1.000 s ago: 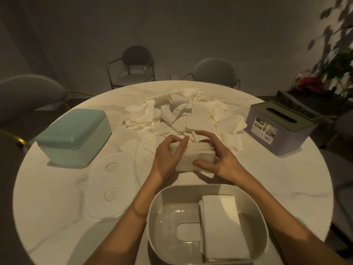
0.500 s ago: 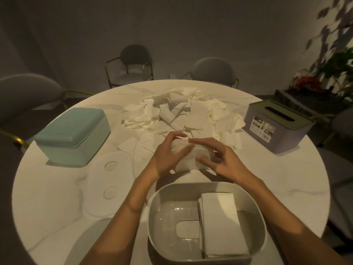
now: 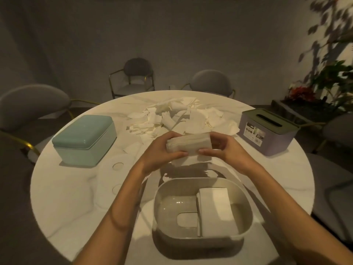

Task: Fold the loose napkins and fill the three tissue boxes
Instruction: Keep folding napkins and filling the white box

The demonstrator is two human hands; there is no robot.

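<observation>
Two bare forearms extend into the frame from its lower edge, uncovered to where the picture cuts them off, with no sleeve edge visible. The left hand (image 3: 159, 151) and right hand (image 3: 227, 148) are gloveless. In the dim, warm light, finer details such as rings cannot be made out.

Forearms: cut off by bottom edge, below the open box (image 3: 246, 197).
Folded stack (image 3: 215, 211) in open box: near end hidden behind box wall.
Held bundle (image 3: 188, 143): ends covered by left hand (image 3: 162, 150) and right hand (image 3: 224, 150); sheet count unreadable.
Purple box (image 3: 267, 131) label: print too small.
Plant (image 3: 334, 73) right of purple box: blurred, cropped.
</observation>
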